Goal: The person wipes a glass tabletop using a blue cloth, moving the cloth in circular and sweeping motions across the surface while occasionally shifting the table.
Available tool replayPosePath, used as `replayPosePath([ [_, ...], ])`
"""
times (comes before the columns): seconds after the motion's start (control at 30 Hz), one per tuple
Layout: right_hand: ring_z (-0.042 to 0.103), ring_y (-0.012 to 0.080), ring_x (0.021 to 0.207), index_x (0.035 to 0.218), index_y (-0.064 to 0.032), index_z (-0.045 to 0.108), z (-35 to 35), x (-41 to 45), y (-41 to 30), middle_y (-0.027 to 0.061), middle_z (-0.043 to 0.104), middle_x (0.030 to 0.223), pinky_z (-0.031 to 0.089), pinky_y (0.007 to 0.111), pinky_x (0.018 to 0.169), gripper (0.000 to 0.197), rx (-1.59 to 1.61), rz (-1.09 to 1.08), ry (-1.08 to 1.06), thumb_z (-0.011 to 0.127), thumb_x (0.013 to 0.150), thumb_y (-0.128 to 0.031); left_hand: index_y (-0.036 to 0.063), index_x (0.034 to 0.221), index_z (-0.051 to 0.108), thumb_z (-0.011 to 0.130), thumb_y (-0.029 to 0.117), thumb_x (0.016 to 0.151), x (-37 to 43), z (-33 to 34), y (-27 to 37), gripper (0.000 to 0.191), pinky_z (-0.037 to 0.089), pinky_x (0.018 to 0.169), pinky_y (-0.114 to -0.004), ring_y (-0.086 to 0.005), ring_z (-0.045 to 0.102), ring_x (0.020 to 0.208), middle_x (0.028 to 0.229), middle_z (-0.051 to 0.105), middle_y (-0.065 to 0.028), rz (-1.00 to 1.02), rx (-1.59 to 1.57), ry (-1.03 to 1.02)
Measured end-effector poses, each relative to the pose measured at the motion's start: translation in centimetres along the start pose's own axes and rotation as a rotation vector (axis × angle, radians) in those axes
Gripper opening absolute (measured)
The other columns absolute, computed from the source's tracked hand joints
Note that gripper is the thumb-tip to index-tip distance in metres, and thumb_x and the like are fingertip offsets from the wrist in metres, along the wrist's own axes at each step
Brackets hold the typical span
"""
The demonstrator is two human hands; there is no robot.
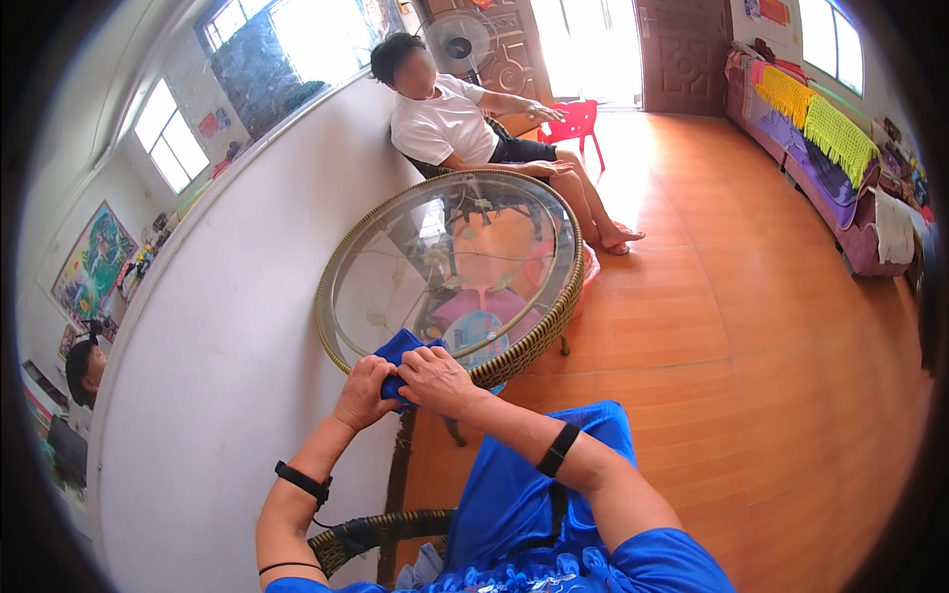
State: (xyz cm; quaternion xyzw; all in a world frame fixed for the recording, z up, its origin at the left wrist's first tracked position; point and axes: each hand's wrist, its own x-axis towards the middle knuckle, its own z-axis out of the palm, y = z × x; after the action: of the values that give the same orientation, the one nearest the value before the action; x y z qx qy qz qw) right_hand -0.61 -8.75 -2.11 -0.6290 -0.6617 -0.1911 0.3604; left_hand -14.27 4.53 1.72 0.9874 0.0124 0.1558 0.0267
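A piece of blue cloth [402, 344] lies over the near rim of a round glass-topped wicker table [445, 282]. My left hand [365, 393] grips the cloth from the left, thumb towards the middle. Close beside it, my right hand [434, 379] pinches the same cloth, its fingers bent over the upper side. Part of the cloth is hidden beneath my fingers, and a fold shows between the two hands. Through the glass I see a round blue-and-white object [477, 335] under the tabletop; what it is I cannot tell.
Across the table a person [452, 122] sits against the white wall [245, 296]. Behind them stand a fan [459, 46] and a red plastic chair [574, 124]. A cloth-covered sofa [815, 156] lines the right side. A wicker armrest [385, 530] is by my left elbow.
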Motion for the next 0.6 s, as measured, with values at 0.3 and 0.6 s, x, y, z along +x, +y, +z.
replayPosePath([
  [0.3,0.049,0.0226,0.079,0.083,-0.0121,0.057,-6.2,-4.3,4.3,0.0038,0.047,0.077,0.038,0.036,0.072,0.022,-0.096,-0.038,0.076,0.064,0.074,-0.03,0.0079,0.098,0.054,0.076,0.017,0.058,5.9,1.7,6.2,0.047,0.045,0.081,-0.039,-0.03,0.054,0.091,0.091,0.057,-0.0109,0.155,-0.072,0.039],
  [0.6,0.051,0.0221,0.088,0.086,-0.0133,0.059,-8.8,-5.4,5.9,0.0029,0.054,0.085,0.036,0.037,0.084,0.021,-0.208,0.035,-0.007,0.065,0.072,-0.028,0.0075,0.096,0.054,0.075,0.024,0.063,8.1,4.0,8.0,0.043,0.045,0.078,-0.039,-0.0292,0.054,0.088,0.088,0.055,-0.0096,0.175,-0.091,0.103],
])
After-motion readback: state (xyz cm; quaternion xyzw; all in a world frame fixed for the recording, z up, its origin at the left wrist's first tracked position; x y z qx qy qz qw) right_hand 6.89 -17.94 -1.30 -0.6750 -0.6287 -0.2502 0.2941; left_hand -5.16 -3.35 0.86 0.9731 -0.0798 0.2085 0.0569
